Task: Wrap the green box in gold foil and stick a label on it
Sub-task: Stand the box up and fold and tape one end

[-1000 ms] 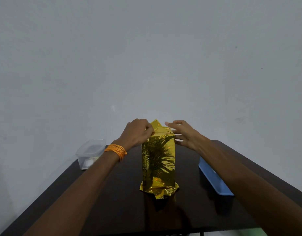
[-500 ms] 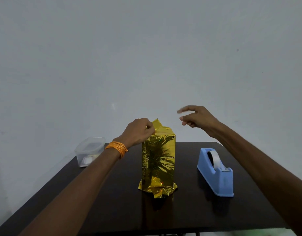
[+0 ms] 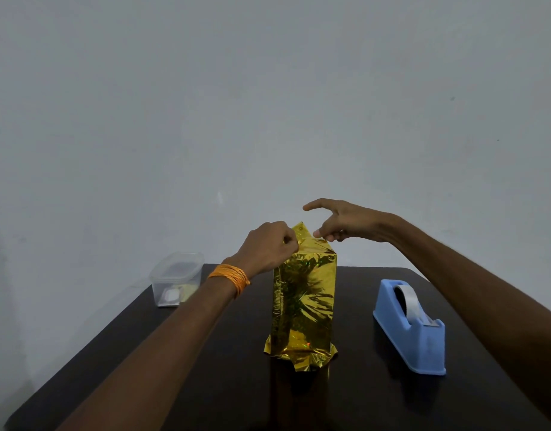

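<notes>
Foil-wrapped box upright at the middle of the table, between clear tub and blue tape dispenser; gold foil hides its green entirely. Left hand pinches the folded foil top. Right hand, forefinger extended, other fingertips at the top edge; whether they pinch anything cannot be told

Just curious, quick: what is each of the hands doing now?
Left hand: gripping the gold foil at its top.
Right hand: at the foil's peak; grip cannot be told.
</notes>
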